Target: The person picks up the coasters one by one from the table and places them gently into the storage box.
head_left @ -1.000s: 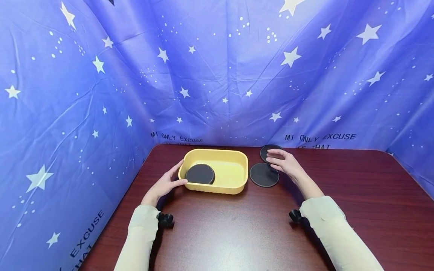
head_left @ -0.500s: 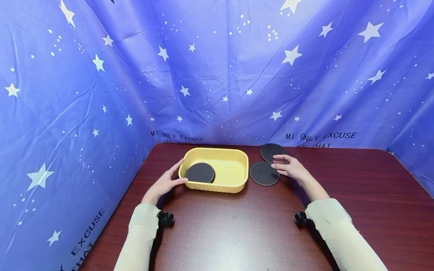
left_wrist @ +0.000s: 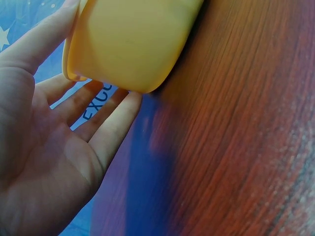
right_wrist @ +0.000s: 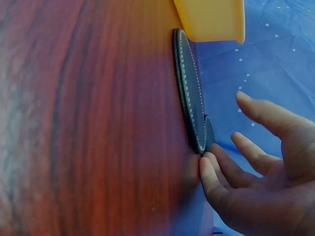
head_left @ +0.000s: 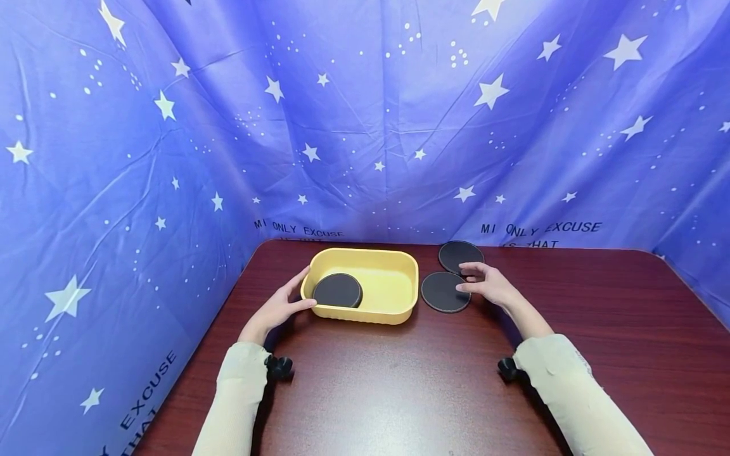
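A yellow rectangular plastic box [head_left: 390, 282] stands at the middle back of the table in the head view. Inside its left half lies a round black coaster [head_left: 338, 291]. My left hand [head_left: 276, 310] rests against the box's left end, thumb at the front rim and nearly straight fingers along the end wall. Right of the box lie a nearer black coaster [head_left: 446, 292] and a farther black coaster [head_left: 461, 256]. Over their right edges is my right hand [head_left: 488, 285], fingers loosely spread. The right wrist view shows pale stitching on the nearer coaster [right_wrist: 189, 93], fingertips close beside its edge.
The dark red wooden table [head_left: 365, 392] reaches back to a blue curtain [head_left: 365, 126] printed with stars and lettering. Black devices, one at the left cuff [head_left: 279, 367] and one at the right cuff [head_left: 507, 368], sit at the wrists.
My right hand has drawn back slightly toward me and to the right, uncovering more of the far coaster. The left hand, the box and the coasters look unmoved.
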The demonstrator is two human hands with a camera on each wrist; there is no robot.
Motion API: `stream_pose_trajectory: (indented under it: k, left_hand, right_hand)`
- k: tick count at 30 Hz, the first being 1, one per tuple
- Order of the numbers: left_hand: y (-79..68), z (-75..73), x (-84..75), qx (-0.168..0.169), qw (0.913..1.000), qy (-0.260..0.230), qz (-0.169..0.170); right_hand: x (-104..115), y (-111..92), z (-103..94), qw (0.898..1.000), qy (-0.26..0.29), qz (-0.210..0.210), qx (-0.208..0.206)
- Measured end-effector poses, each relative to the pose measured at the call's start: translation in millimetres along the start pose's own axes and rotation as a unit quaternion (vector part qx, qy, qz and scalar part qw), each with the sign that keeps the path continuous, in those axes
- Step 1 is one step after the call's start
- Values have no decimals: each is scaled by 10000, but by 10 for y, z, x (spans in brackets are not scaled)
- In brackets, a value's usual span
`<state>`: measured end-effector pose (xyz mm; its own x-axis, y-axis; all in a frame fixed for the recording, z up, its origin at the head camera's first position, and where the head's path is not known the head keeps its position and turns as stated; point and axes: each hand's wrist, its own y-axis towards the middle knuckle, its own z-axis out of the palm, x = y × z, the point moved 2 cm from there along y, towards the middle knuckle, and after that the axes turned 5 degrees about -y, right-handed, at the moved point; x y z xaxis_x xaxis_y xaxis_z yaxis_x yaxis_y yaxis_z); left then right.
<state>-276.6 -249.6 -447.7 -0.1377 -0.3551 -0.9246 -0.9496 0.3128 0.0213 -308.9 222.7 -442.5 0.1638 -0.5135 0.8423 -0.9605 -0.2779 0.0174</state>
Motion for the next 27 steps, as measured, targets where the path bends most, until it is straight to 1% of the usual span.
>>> stream_pose_trajectory:
  k: [6,11,15,17,21,23,27]
  left_hand:
    - [-3,-5,6,-7,9999,99,-25]
    - [-12,-7,0,26,9999,97,-44]
    - [-18,-13,2,19,9999,109,-52]
    - [-20,-13,-2,9,10000,72,-49]
    - [-29,-1,-17,23,10000,22,-28]
    - [-29,5,-14,15,10000,-15,-58]
    - [-23,15,-5,13,10000,-28,-54]
  right_hand:
    - [-19,-1,27,9989,-199,-194,387]
    - [0,0,45,9952,-693,-384,570]
    - [63,2,71,9893,-1210,-488,660]
    - [96,12,89,9850,-1549,-426,631]
    - [152,36,139,9753,-2127,-152,570]
    - [163,50,164,9733,-2223,-38,573]
    - [170,54,190,9738,-2171,158,653]
